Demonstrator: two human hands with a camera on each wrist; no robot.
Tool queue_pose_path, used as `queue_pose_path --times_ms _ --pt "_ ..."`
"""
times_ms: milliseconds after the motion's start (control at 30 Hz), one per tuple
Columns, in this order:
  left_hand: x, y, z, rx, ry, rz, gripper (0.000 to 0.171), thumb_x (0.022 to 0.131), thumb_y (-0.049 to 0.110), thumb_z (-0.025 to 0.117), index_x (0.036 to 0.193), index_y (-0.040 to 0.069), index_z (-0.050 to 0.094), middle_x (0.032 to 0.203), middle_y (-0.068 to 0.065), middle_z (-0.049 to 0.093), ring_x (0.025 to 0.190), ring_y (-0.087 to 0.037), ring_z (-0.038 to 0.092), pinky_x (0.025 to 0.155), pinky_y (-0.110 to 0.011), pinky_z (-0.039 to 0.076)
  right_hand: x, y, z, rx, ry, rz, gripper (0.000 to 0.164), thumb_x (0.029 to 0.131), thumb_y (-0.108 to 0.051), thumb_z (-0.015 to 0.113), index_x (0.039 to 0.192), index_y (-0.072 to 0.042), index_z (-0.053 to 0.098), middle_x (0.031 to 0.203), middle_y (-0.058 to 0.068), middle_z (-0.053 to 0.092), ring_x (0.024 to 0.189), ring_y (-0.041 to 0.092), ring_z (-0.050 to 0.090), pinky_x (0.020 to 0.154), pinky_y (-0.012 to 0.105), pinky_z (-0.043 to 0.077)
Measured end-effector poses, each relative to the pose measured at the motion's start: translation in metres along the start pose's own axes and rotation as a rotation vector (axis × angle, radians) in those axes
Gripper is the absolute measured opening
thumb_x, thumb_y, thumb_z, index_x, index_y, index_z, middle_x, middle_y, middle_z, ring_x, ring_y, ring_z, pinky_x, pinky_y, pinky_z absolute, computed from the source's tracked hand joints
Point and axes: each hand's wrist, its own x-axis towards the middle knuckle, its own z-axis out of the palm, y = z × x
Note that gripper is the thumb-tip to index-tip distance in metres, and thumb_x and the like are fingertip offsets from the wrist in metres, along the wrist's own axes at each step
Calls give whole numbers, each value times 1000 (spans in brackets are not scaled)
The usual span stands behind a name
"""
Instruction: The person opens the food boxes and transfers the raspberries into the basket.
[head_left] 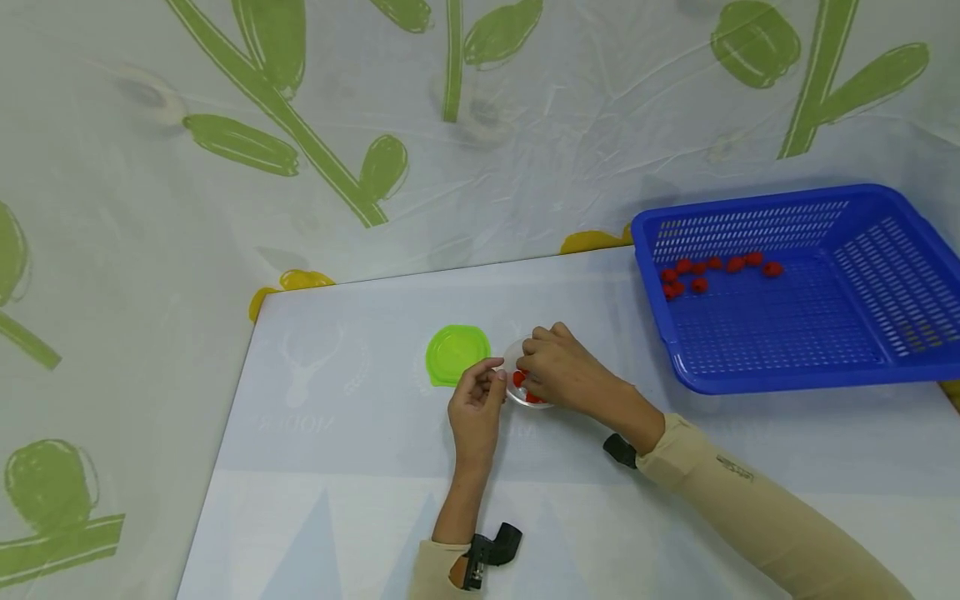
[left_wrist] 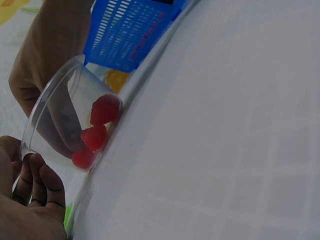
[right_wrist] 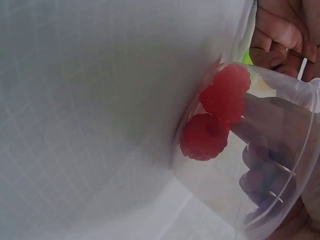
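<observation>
A clear plastic cup point(left_wrist: 57, 127) with several raspberries point(right_wrist: 204, 137) at its bottom stands on the white table point(head_left: 315, 442). My left hand point(head_left: 477, 408) pinches the cup's rim on its left side. From above, my right hand point(head_left: 558, 367) reaches into the cup. Through the clear wall its fingers point(right_wrist: 257, 150) show curled, with fingertips on a raspberry point(left_wrist: 83, 158) at the bottom. A bright green lid point(head_left: 456, 354) lies on the table just left of the cup, close to the left fingertips.
A blue slotted basket point(head_left: 787, 325) stands at the back right, with several red raspberries point(head_left: 697, 286) in its left part. Behind the table hangs a white cloth point(head_left: 525, 183) with green leaf prints. Both wrists carry small black cameras.
</observation>
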Motion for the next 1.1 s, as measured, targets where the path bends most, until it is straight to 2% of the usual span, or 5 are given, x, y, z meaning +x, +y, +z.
queue_pose_path --times_ms 267,433,567,867,1100 --pt "0 0 0 5 1 13 24 89 6 59 111 -3 59 85 -16 55 71 -19 52 59 -21 46 6 -3 3 -85 -10 -20 8 73 -17 74 67 -16 68 63 -7 48 65 13 40 64 29 27" --pt "0 -1 0 -3 5 11 24 88 7 60 110 -3 59 85 -16 56 71 -19 52 60 -20 46 8 -4 4 -103 -15 -10 12 74 -19 74 66 -15 66 62 -7 48 64 13 40 64 29 27" --pt "0 -2 0 -5 2 9 25 89 7 60 111 -4 59 85 -16 56 71 -18 52 60 -20 46 7 -3 5 -108 -30 -6 9 76 -20 72 69 -16 68 63 -8 48 65 13 40 65 29 27" --pt "-1 -2 1 -14 6 9 24 89 6 59 110 -5 59 86 -17 56 72 -18 52 61 -20 46 0 0 -2 -39 18 -38 5 75 -21 75 73 -18 72 63 -10 48 65 13 39 64 29 26" --pt "0 -2 0 5 10 7 23 89 7 60 110 -2 60 84 -15 55 71 -19 51 59 -20 45 -5 0 -16 21 92 -16 4 74 -19 75 72 -17 72 60 -10 45 65 13 39 64 29 27"
